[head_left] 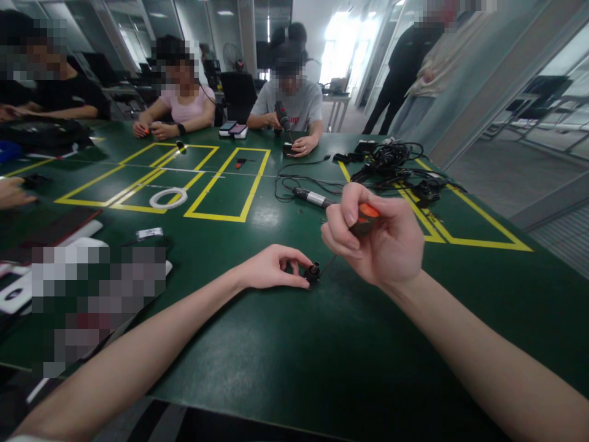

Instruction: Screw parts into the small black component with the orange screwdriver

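My left hand (276,267) rests on the green table (257,344), its thumb and fingers closed round a small black part (311,277) with a short metal cylinder standing up on it. To the right and higher, my right hand (377,236) is wrapped round an orange and black handle (368,212). A thin shaft (329,265) runs from below this hand down toward the black part. Whether the shaft's tip touches the part is too small to tell.
Behind my right hand lies a black and silver corded tool (315,198). Tangled black cables (391,161) are at the back right, a white ring (168,197) at the back left. Devices lie at the left. Several people are around; one across holds a power driver (283,116).
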`<state>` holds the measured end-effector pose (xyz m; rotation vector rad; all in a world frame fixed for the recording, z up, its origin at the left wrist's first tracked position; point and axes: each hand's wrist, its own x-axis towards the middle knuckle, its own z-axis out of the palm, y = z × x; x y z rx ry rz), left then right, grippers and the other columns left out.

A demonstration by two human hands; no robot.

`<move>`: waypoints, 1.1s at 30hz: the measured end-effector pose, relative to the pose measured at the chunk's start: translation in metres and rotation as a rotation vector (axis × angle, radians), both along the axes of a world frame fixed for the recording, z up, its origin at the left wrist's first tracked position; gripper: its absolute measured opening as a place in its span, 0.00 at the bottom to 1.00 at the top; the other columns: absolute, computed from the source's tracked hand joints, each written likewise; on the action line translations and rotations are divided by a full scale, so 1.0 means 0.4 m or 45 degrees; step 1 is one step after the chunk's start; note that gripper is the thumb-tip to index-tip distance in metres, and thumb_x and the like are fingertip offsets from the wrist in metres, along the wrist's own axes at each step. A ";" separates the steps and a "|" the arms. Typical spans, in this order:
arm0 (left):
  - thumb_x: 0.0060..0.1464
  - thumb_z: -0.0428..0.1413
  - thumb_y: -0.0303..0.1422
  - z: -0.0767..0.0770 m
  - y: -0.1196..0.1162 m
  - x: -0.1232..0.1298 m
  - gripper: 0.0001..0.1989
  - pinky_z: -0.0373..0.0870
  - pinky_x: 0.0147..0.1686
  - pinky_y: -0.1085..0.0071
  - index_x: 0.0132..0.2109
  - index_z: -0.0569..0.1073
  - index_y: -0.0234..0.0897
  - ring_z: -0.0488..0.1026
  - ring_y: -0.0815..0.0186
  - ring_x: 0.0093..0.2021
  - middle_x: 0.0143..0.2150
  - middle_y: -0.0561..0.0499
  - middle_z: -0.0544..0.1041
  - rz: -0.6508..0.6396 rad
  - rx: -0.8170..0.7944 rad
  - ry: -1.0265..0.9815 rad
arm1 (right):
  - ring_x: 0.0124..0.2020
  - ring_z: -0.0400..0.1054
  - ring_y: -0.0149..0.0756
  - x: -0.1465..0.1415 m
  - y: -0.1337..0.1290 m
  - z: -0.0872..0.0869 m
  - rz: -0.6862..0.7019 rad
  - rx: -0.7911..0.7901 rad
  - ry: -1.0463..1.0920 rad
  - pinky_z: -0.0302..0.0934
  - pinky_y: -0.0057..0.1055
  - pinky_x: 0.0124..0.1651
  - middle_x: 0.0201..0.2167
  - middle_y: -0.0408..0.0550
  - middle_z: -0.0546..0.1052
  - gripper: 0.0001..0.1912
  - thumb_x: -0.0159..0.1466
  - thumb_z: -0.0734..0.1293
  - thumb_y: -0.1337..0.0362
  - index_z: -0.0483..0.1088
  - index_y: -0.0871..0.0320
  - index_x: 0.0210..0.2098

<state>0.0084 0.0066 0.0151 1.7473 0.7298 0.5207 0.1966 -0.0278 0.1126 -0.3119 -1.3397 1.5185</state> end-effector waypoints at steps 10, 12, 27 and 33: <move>0.47 0.71 0.36 0.005 0.003 -0.002 0.20 0.59 0.28 0.76 0.46 0.82 0.32 0.72 0.72 0.30 0.36 0.49 0.82 0.032 -0.011 -0.034 | 0.14 0.39 0.26 0.008 0.003 -0.002 0.058 -0.059 -0.037 0.43 0.26 0.18 0.13 0.34 0.51 0.23 0.66 0.65 0.48 0.57 0.53 0.21; 0.47 0.71 0.36 0.006 0.003 -0.004 0.18 0.59 0.28 0.76 0.44 0.83 0.32 0.70 0.73 0.28 0.32 0.51 0.81 0.040 -0.034 -0.045 | 0.14 0.39 0.25 0.009 0.003 -0.003 0.075 -0.048 -0.046 0.42 0.26 0.18 0.13 0.34 0.51 0.23 0.65 0.65 0.47 0.58 0.53 0.22; 0.47 0.71 0.38 -0.006 0.014 -0.015 0.23 0.64 0.28 0.76 0.50 0.84 0.32 0.70 0.73 0.26 0.31 0.49 0.82 -0.027 -0.238 -0.082 | 0.14 0.39 0.25 0.006 -0.001 -0.009 0.117 -0.050 0.005 0.42 0.23 0.19 0.15 0.32 0.54 0.19 0.65 0.67 0.50 0.55 0.52 0.28; 0.55 0.67 0.39 -0.002 0.017 -0.021 0.23 0.54 0.23 0.77 0.55 0.82 0.34 0.60 0.75 0.23 0.25 0.55 0.76 -0.046 -0.025 0.066 | 0.15 0.41 0.26 0.004 0.005 -0.008 0.126 0.006 0.012 0.40 0.25 0.18 0.15 0.35 0.56 0.21 0.67 0.65 0.51 0.58 0.54 0.23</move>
